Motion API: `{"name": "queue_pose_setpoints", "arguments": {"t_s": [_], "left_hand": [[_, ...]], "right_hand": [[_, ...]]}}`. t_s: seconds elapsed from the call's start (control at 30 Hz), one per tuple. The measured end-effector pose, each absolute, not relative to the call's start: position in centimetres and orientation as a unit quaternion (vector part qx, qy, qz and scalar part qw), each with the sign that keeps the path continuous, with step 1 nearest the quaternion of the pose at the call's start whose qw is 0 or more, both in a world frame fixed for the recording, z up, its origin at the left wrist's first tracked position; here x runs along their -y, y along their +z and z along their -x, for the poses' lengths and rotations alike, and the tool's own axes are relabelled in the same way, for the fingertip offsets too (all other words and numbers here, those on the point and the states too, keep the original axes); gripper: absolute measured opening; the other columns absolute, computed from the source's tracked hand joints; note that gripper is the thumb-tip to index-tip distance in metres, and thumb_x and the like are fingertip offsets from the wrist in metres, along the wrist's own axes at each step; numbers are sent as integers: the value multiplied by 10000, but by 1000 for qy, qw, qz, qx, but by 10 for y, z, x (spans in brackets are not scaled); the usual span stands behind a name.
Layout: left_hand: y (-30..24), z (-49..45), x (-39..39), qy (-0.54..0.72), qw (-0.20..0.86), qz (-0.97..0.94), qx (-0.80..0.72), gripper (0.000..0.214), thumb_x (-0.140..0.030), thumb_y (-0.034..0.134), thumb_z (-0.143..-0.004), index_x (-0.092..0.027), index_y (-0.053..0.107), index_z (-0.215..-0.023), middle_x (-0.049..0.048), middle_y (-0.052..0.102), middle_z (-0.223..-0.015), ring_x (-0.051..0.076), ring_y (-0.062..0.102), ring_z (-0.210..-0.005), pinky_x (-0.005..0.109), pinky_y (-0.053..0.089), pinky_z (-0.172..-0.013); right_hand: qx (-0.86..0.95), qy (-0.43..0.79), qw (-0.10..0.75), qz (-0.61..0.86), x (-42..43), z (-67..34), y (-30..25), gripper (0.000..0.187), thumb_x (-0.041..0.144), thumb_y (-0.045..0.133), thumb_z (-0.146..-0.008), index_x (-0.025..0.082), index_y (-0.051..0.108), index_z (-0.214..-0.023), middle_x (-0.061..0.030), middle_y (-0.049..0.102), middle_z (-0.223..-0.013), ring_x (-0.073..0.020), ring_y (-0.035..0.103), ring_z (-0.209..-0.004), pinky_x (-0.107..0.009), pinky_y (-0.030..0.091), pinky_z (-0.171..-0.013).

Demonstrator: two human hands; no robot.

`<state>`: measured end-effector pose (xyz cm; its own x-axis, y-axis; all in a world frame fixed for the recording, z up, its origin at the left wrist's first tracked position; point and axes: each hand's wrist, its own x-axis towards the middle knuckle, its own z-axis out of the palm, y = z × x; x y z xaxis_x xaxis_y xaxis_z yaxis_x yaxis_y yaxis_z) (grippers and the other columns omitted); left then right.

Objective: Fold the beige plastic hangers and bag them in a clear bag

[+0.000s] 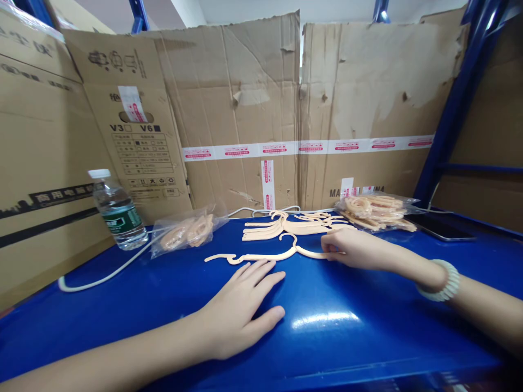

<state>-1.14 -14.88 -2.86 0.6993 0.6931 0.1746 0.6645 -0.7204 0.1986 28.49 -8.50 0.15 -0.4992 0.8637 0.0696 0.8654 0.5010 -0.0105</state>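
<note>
In the head view, the person's left hand [241, 310] lies palm down on the blue table [347, 326], fingers stretched and slightly spread, holding nothing. Its fingertips [261, 268] stop just short of a single peach-coloured hanger [265, 256], which lies flat on the table straight ahead with its hook pointing away from the person. The right hand [351, 247] reaches in from the right, and its curled fingers rest on the end of the hanger's right arm. Whether they pinch the plastic or only press on it cannot be told. A pale beaded bracelet [443, 280] sits on that wrist. Just behind the single hanger is a loose pile of hangers [286, 224] of the same colour, with arms overlapping. To the left of the pile lies a clear bag of small peach parts [188, 231], and to its right a second, fuller clear bag [378, 212]. A water bottle [118, 209] with a white cap and green label stands upright near the table's left edge. A white cable [102, 275] curves across the surface from below it. A dark phone [441, 228] lies flat at the far right. Worn cardboard sheets [245, 98] with strips of printed tape wall in the back and left sides, and a blue shelf post [461, 98] rises on the right.
</note>
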Motion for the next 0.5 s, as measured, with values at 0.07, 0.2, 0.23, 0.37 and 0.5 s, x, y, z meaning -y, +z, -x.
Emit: {"name": "queue_pose_setpoints", "arguments": {"t_s": [0.07,0.2,0.23,0.37,0.5], "left_hand": [[-29,12,149,116,57,-918,-375,545,-523,398,-957,-279,385,-1444,79,295,-1549,327,260,-1418,557,269,-1131],[-29,13,146,100,54,-912,-395,587,-552,367,-957,-270,333,-1471,92,261,-1560,329,219,-1431,583,233,-1134],[-29,14,146,97,53,-911,-398,591,-556,363,-957,-268,330,-1472,93,263,-1560,326,217,-1432,583,227,-1136],[-27,15,143,100,42,-909,-403,581,-548,375,-954,-247,373,-1451,93,313,-1540,321,230,-1429,577,225,-1142],[-29,16,142,117,27,-912,-392,550,-527,391,-956,-260,396,-1436,76,338,-1530,313,256,-1421,565,223,-1149]], "right_hand": [[865,-10,35,501,85,-284,1,76,183,563,-806,187,634,-780,-43,681,-786,-186,594,-730,-267,365,-631],[864,-2,38,502,86,-284,2,85,191,563,-808,185,647,-804,-47,685,-796,-188,597,-730,-271,377,-630],[866,4,38,498,86,-284,3,89,200,564,-812,185,651,-814,-47,685,-803,-189,598,-733,-272,383,-634],[869,41,39,491,82,-295,15,157,223,549,-826,175,661,-925,-63,689,-897,-197,614,-779,-270,423,-656],[857,8,43,513,72,-319,30,253,187,507,-809,155,652,-1014,-77,677,-944,-207,617,-810,-285,438,-685]]}}
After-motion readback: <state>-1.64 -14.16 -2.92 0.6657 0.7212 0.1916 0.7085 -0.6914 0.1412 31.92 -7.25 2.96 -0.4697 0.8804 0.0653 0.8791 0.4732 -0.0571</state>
